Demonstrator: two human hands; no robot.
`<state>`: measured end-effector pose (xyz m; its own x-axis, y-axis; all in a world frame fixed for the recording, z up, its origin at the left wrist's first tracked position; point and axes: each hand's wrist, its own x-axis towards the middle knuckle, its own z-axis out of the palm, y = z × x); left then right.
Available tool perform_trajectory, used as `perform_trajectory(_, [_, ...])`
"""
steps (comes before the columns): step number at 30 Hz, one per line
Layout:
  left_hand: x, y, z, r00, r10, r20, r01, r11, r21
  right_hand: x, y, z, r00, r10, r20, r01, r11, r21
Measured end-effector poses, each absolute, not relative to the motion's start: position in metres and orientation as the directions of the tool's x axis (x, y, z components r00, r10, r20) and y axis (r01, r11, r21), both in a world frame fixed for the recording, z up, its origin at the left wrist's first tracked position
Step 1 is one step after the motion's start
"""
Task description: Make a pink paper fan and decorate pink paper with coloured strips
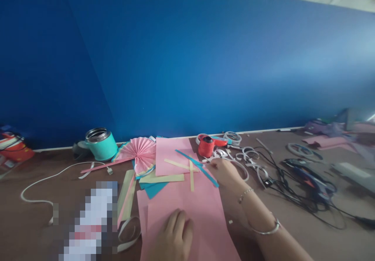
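My left hand (175,233) rests flat on large pink paper sheets (205,214), fingers slightly bent and a little apart. Farther out, my right hand (224,173) has its fingers curled together; what they hold, if anything, is hidden. It is beside a blue paper strip (209,175) and some white curled tape (224,153). Cream strips (191,175) and another blue strip lie across a smaller pink sheet (166,151). A pleated pink paper fan (139,153) with blue and cream edging sits left of that sheet. Blue paper (152,190) pokes out beneath a cream piece (162,177).
Near the blue wall stand a teal cup (102,145) and a red tape dispenser (206,147). Tangled black cables (284,183) and a dark blue tool (312,183) lie to the right. A white cable (38,201) and a blurred-out object (90,222) are at left.
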<state>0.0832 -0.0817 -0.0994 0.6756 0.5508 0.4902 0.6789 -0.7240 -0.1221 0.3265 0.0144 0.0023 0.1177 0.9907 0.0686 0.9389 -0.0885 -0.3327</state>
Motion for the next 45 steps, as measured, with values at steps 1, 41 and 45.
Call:
perform_trajectory(1, [0.083, -0.082, -0.098, 0.676, 0.553, 0.486, 0.676, -0.728, -0.113, 0.322, 0.014, -0.001, 0.107, 0.994, 0.035, 0.937, -0.089, -0.337])
perform_trajectory(41, [0.076, -0.055, -0.003, 0.238, 0.906, 0.35, 0.489, -0.423, 0.763, 0.314, -0.003, 0.029, -0.416, 0.893, -0.171, 0.402, 0.011, -0.916])
perform_trajectory(45, [0.064, -0.038, 0.029, 0.259, 0.966, -0.02, 0.308, -0.063, 0.949, 0.299, -0.013, 0.043, -0.545, 0.804, -0.237, 0.377, -0.018, -0.926])
